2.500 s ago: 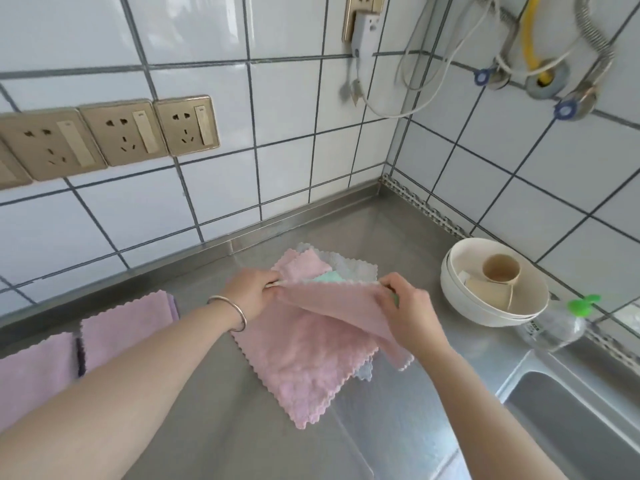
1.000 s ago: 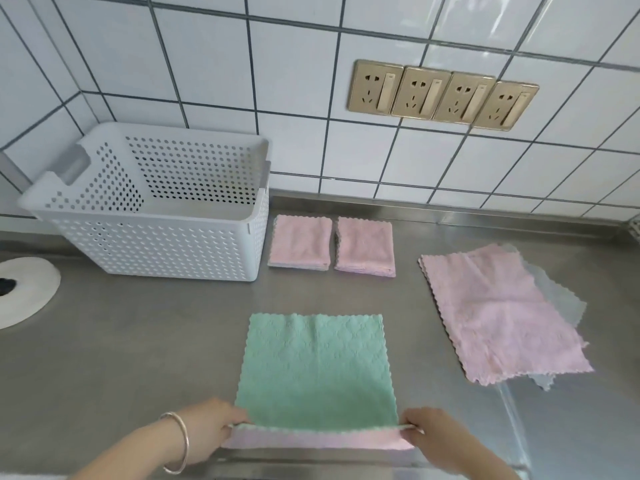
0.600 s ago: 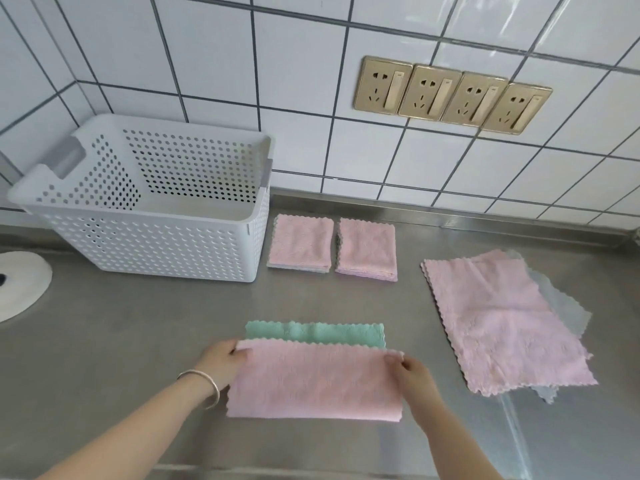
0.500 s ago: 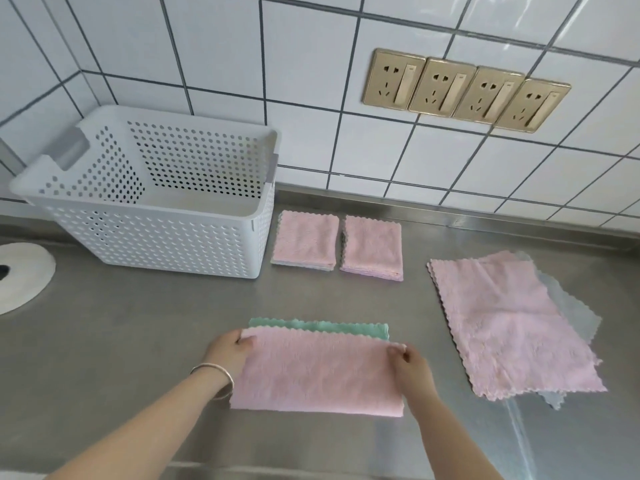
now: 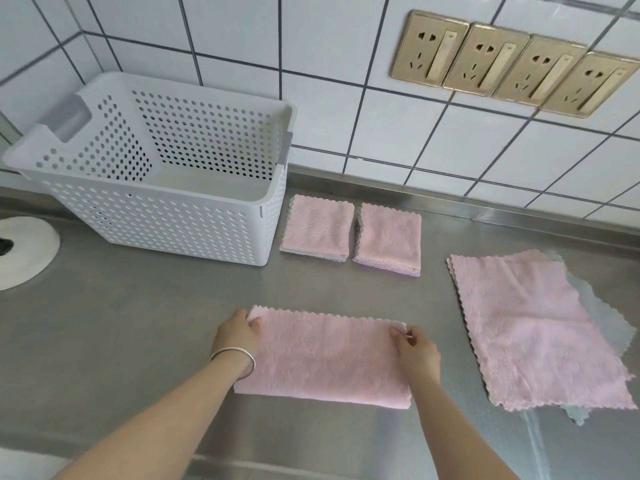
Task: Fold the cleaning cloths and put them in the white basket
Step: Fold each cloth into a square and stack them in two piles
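We're sitting partway through. Two folded cloths [image 5: 317, 227] [image 5: 388, 239] are lying side by side at 12 o'clock from our hands, just beside the white basket [image 5: 166, 216], which is standing at 10 o'clock and showing nothing inside, as far as its visible floor goes. An unfolded stack [image 5: 530, 327] of pink and pale cloths is waiting at 3 o'clock on the steel counter [image 5: 121, 334].

The pink cloth [image 5: 325, 362] in hand is lying flat, folded once in half, long side running 9 to 3. We're judging one more fold is left on it, then the stack, then loading everything into the basket.

Our left hand [image 5: 237, 336] is pinching the far-left corner, bracelet [image 5: 233, 358] on the wrist. Our right hand [image 5: 417, 351] is pinching the far-right corner, fingers curled onto the edge. Both forearms are reaching forward from 6 o'clock, low over the counter.
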Motion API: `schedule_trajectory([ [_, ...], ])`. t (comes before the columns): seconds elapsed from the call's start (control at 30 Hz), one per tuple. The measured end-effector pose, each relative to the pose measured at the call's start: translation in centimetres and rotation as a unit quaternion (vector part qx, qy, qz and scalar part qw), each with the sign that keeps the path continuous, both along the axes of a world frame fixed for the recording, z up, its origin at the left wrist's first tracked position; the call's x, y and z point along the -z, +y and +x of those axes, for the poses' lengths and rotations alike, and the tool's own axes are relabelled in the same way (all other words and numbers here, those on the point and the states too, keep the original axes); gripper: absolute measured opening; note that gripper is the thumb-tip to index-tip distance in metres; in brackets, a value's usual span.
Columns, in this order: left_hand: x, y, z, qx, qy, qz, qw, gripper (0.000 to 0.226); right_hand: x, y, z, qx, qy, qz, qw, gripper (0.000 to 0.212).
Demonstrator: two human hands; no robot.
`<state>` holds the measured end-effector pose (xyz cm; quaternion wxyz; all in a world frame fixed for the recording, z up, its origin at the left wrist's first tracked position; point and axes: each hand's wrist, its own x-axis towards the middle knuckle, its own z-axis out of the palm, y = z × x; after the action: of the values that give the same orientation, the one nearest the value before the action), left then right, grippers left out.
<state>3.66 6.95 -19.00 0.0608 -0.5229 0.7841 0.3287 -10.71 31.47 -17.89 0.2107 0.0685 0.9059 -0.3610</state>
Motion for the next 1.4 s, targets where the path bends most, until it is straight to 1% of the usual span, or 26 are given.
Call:
schedule_trajectory([
  [0.13, 0.0, 0.3, -0.2, 0.028, -0.029, -0.036, 0.999, 0.029, 0.1, -0.4, -0.1, 0.015, 0.0, 0.019, 1.0, 0.019],
  [0.27, -0.6, 0.8, -0.1, 0.03, -0.046, -0.054, 0.997, 0.025, -0.1, -0.6, 0.0, 0.021, 0.003, 0.038, 0.999, 0.025],
  [0.33, -1.0, 1.4, 0.3, 0.0, -0.011, -0.093, 0.996, 0.026, -0.3, -0.6, 0.4, 0.026, 0.006, 0.022, 0.999, 0.027],
  [0.37, -1.0, 1.6, 0.6, -0.007, 0.025, -0.127, 0.992, 0.033, -0.5, -0.5, 0.7, 0.026, 0.013, 0.004, 1.0, 0.029],
  [0.4, -0.7, 2.0, 0.8, 0.015, 0.056, -0.177, 0.983, 0.044, -0.7, -0.2, 1.2, 0.023, 0.028, -0.012, 0.999, 0.033],
  [0.43, -0.4, 2.5, 0.9, 0.065, 0.077, -0.225, 0.969, 0.051, -0.9, 0.2, 1.8, 0.019, 0.048, -0.022, 0.998, 0.037],
  [0.47, -0.3, 3.2, 1.0, 0.138, 0.089, -0.257, 0.952, 0.054, -0.9, 0.7, 2.5, 0.016, 0.065, -0.023, 0.998, 0.04],
  [0.53, 0.1, 4.8, 0.9, 0.312, 0.077, -0.287, 0.902, 0.053, -0.8, 1.6, 4.0, 0.017, 0.07, -0.007, 0.997, 0.043],
  [0.6, 0.7, 6.4, 0.4, 0.425, 0.049, -0.279, 0.86, 0.055, -0.4, 2.2, 5.5, 0.018, 0.04, 0.021, 0.999, 0.048],
  [0.63, 1.3, 6.9, 0.2, 0.455, 0.034, -0.282, 0.844, 0.057, -0.1, 2.3, 6.0, 0.021, 0.02, 0.037, 0.999, 0.051],
  [0.67, 1.9, 7.3, 0.1, 0.471, 0.019, -0.281, 0.836, 0.06, 0.0, 2.3, 6.5, 0.026, 0.0, 0.053, 0.998, 0.053],
  [0.73, 2.7, 7.6, 0.0, 0.473, -0.006, -0.267, 0.839, 0.07, 0.1, 2.1, 7.0, 0.025, -0.029, 0.095, 0.995, 0.05],
  [0.8, 3.2, 7.5, -0.1, 0.47, -0.017, -0.246, 0.847, 0.078, -0.1, 1.9, 7.0, 0.007, -0.052, 0.152, 0.987, 0.041],
  [0.87, 3.0, 7.6, -0.2, 0.477, -0.024, -0.232, 0.848, 0.082, -0.5, 1.9, 6.8, -0.011, -0.073, 0.188, 0.979, 0.032],
  [0.93, 2.8, 7.5, -0.4, 0.48, -0.04, -0.203, 0.852, 0.083, -0.8, 2.0, 6.5, -0.032, -0.096, 0.193, 0.976, 0.021],
  [1.0, 2.1, 7.5, -0.7, 0.48, -0.048, -0.185, 0.856, 0.084, -1.0, 2.1, 6.4, -0.045, -0.102, 0.184, 0.977, 0.021],
  [1.07, 0.8, 7.7, -1.2, 0.496, -0.061, -0.165, 0.85, 0.087, -1.0, 2.1, 6.7, -0.032, -0.063, 0.166, 0.984, 0.015],
  [1.1, 0.3, 7.9, -1.5, 0.495, -0.061, -0.143, 0.855, 0.086, -1.1, 2.0, 7.0, -0.018, -0.027, 0.143, 0.989, 0.009],
  [1.13, -0.7, 8.2, -1.7, 0.481, -0.052, -0.102, 0.869, 0.08, -1.2, 1.6, 7.5, -0.004, 0.019, 0.11, 0.994, 0.009],
  [1.17, -1.7, 8.7, -2.2, 0.455, -0.03, -0.054, 0.888, 0.069, -1.3, 1.1, 8.0, 0.0, 0.076, 0.077, 0.994, 0.014],
  [1.2, -2.6, 9.1, -2.7, 0.403, 0.015, 0.021, 0.915, 0.056, -1.6, 0.5, 8.6, -0.009, 0.144, 0.049, 0.988, 0.019],
  [1.23, -3.7, 9.2, -2.9, 0.324, 0.059, 0.117, 0.937, 0.043, -2.0, -0.3, 9.2, -0.037, 0.217, 0.029, 0.975, 0.022],
  [1.27, -4.7, 9.3, -3.4, 0.239, 0.089, 0.233, 0.939, 0.036, -2.2, -1.2, 9.7, -0.076, 0.284, 0.02, 0.956, 0.021],
  [1.3, -5.5, 9.3, -3.7, 0.168, 0.123, 0.32, 0.924, 0.034, -2.4, -2.1, 10.1, -0.12, 0.343, 0.014, 0.931, 0.02],
  [1.33, -6.1, 9.0, -3.8, 0.132, 0.142, 0.339, 0.92, 0.035, -2.5, -3.1, 10.6, -0.165, 0.391, 0.005, 0.905, 0.02],
  [1.4, -7.0, 7.7, -3.7, 0.108, 0.137, 0.267, 0.948, 0.036, -2.8, -5.0, 11.6, -0.237, 0.447, -0.024, 0.862, 0.02],
])
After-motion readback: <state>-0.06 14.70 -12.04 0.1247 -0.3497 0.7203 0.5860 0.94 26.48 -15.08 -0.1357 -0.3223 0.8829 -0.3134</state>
